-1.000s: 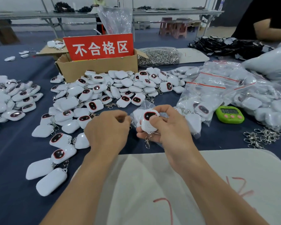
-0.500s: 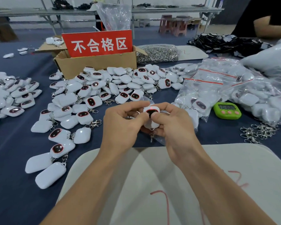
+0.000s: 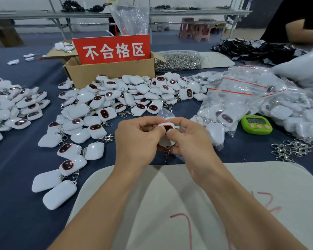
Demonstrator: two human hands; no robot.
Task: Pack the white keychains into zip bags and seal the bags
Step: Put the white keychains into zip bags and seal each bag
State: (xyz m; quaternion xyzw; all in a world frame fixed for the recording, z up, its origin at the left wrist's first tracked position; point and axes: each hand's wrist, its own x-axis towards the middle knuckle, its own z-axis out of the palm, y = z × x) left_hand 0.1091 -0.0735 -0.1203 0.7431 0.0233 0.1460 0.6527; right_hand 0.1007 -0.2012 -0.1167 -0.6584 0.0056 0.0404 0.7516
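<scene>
Light is flat and bright, diffuse from overhead, no hard shadows. Only soft grey shading across the white board (image 3: 170, 186), lower centre. Specular spots on the keychain pile (image 3: 134, 91), sheen on the zip bags (image 3: 242, 91) at right. Focus is good mid-frame, held keychain (image 3: 167, 128) crisp. Top background is soft. Strong fisheye: far benches (image 3: 197, 13) bow along the top, bottom edge stretches.

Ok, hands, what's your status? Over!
Hands: left hand and right hand both pinch one white keychain. Clear zip bag pokes out behind it; inside or not, cannot tell. Beyond, loose keychain pile, not in the way.
</scene>
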